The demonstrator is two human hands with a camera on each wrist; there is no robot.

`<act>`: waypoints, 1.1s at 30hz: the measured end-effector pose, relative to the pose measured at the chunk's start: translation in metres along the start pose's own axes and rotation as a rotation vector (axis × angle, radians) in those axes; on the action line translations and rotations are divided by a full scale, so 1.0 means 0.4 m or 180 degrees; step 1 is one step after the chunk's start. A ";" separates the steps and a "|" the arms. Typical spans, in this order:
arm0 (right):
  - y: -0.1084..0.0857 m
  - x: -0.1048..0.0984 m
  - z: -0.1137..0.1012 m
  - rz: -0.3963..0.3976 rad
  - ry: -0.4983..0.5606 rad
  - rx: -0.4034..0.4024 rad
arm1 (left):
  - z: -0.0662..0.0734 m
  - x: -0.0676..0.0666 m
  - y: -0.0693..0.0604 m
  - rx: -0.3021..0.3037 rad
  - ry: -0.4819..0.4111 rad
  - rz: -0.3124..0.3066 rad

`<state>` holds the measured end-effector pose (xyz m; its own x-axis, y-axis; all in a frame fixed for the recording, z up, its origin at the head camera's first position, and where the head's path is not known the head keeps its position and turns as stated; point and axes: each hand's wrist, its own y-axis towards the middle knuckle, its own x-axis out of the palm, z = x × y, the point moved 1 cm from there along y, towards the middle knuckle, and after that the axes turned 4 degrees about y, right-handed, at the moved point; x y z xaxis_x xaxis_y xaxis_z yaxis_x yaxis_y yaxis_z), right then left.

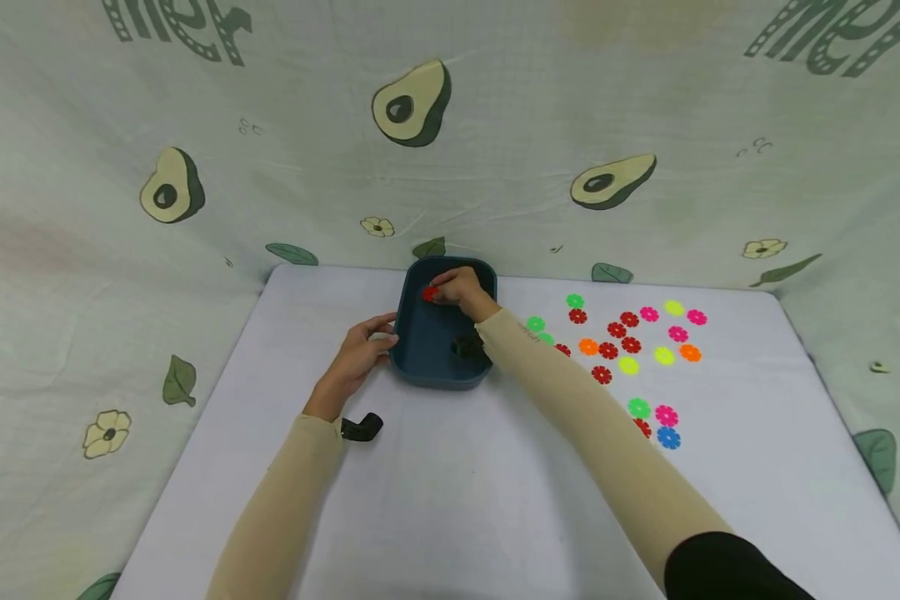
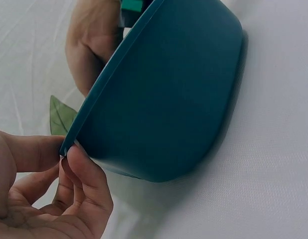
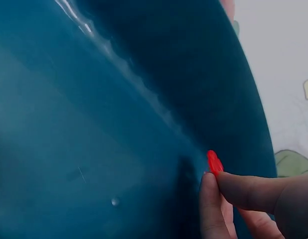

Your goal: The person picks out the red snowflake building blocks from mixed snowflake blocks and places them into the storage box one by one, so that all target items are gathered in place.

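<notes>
A dark blue plastic basin [image 1: 427, 342] stands near the back of the white table. My left hand [image 1: 355, 360] pinches its left rim between thumb and fingers, plain in the left wrist view, where the hand [image 2: 69, 189] grips the edge of the basin [image 2: 164, 99]. Inside the basin, my right hand [image 1: 462, 290] pinches a small red flower-shaped disc [image 1: 430, 293] between thumb and finger. In the right wrist view the red disc [image 3: 214, 162] is held on edge by the right hand [image 3: 243, 199] above the basin's floor, near its side wall.
To the right lie several flower-shaped discs, among them a blue one [image 1: 668, 437], an orange one [image 1: 690, 352] and a yellow one [image 1: 664, 356]. A black curved object [image 1: 362, 427] shows beside the left wrist. A printed cloth [image 1: 495, 167] hangs behind the table [image 1: 420, 500].
</notes>
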<state>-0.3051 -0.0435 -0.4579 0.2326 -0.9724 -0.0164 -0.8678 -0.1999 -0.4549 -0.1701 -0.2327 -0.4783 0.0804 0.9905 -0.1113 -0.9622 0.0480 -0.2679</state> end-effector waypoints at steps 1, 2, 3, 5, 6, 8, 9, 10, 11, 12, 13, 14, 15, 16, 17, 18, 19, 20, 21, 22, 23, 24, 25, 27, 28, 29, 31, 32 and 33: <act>0.001 0.002 0.003 0.0020 -0.0021 -0.0007 | 0.001 0.001 0.000 -0.0017 -0.0003 0.0008; 0.003 0.005 0.006 0.0041 -0.0021 -0.0020 | 0.002 0.001 0.000 -0.0025 0.0004 0.0012; 0.005 0.008 0.009 0.0063 -0.0037 -0.0033 | 0.003 0.002 -0.001 -0.0032 0.0008 0.0014; 0.006 0.013 0.014 0.0109 -0.0070 -0.0062 | 0.006 0.003 -0.002 -0.0037 0.0015 0.0014; 0.007 0.016 0.016 0.0144 -0.0115 -0.0077 | 0.007 0.004 -0.003 -0.0033 0.0014 0.0004; 0.009 0.020 0.020 0.0213 -0.0156 -0.0095 | 0.009 0.005 -0.004 -0.0016 0.0017 -0.0017; 0.009 0.021 0.022 0.0244 -0.0182 -0.0103 | 0.010 0.004 -0.005 -0.0007 0.0010 -0.0028; 0.010 0.022 0.023 0.0279 -0.0243 -0.0104 | 0.010 0.004 -0.006 0.0002 0.0005 -0.0034; 0.012 0.022 0.023 0.0307 -0.0304 -0.0104 | 0.010 0.003 -0.006 0.0010 0.0008 -0.0044; 0.012 0.023 0.024 0.0304 -0.0290 -0.0125 | 0.012 0.004 -0.008 0.0012 0.0007 -0.0049; 0.011 0.023 0.024 0.0305 -0.0289 -0.0143 | 0.012 0.004 -0.009 0.0018 0.0011 -0.0048; 0.011 0.022 0.024 0.0299 -0.0294 -0.0158 | 0.012 0.004 -0.010 0.0024 0.0012 -0.0046; 0.012 0.022 0.024 0.0295 -0.0317 -0.0167 | 0.011 0.003 -0.010 0.0031 0.0009 -0.0045; 0.012 0.022 0.023 0.0293 -0.0367 -0.0168 | 0.010 0.003 -0.009 0.0035 0.0004 -0.0040; 0.012 0.023 0.023 0.0283 -0.0355 -0.0171 | 0.010 0.003 -0.010 0.0031 -0.0005 -0.0035; 0.012 0.023 0.023 0.0278 -0.0351 -0.0174 | 0.009 0.002 -0.010 0.0033 -0.0009 -0.0031; 0.011 0.018 0.023 0.0303 -0.0406 -0.0155 | 0.007 0.006 -0.009 0.0036 -0.0016 -0.0035; 0.010 0.013 0.024 0.0318 -0.0429 -0.0138 | 0.005 0.009 -0.007 0.0036 -0.0023 -0.0045; 0.008 0.009 0.024 0.0335 -0.0463 -0.0128 | 0.003 0.011 -0.004 0.0036 -0.0027 -0.0054; 0.005 0.004 0.025 0.0345 -0.0465 -0.0120 | 0.002 0.013 -0.004 0.0031 -0.0024 -0.0059; 0.001 0.001 0.025 0.0340 -0.0444 -0.0124 | 0.002 0.015 -0.004 0.0020 -0.0020 -0.0059; -0.004 -0.003 0.024 0.0327 -0.0451 -0.0138 | 0.001 0.015 -0.004 0.0016 -0.0012 -0.0062; -0.010 -0.006 0.023 0.0295 -0.0411 -0.0158 | 0.001 0.015 -0.003 0.0014 -0.0007 -0.0065; -0.025 -0.011 0.018 0.0202 -0.0351 -0.0217 | 0.001 0.012 -0.004 0.0007 0.0013 -0.0074; -0.035 -0.014 0.014 0.0141 -0.0303 -0.0252 | 0.002 0.011 -0.005 0.0005 0.0029 -0.0075; -0.045 -0.017 0.009 0.0069 -0.0248 -0.0291 | 0.003 0.009 -0.005 0.0001 0.0042 -0.0076; -0.068 -0.025 -0.001 -0.0079 -0.0084 -0.0354 | 0.005 0.003 -0.005 -0.0003 0.0076 -0.0080; -0.081 -0.030 -0.007 -0.0144 -0.0042 -0.0390 | 0.006 0.000 -0.006 -0.0009 0.0092 -0.0079; -0.095 -0.037 -0.013 -0.0206 0.0004 -0.0425 | 0.007 -0.003 -0.006 -0.0014 0.0102 -0.0080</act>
<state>-0.2778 -0.0223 -0.4358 0.2896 -0.9571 0.0102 -0.9017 -0.2764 -0.3325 -0.1687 -0.2338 -0.4748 0.1129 0.9844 -0.1350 -0.9587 0.0722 -0.2752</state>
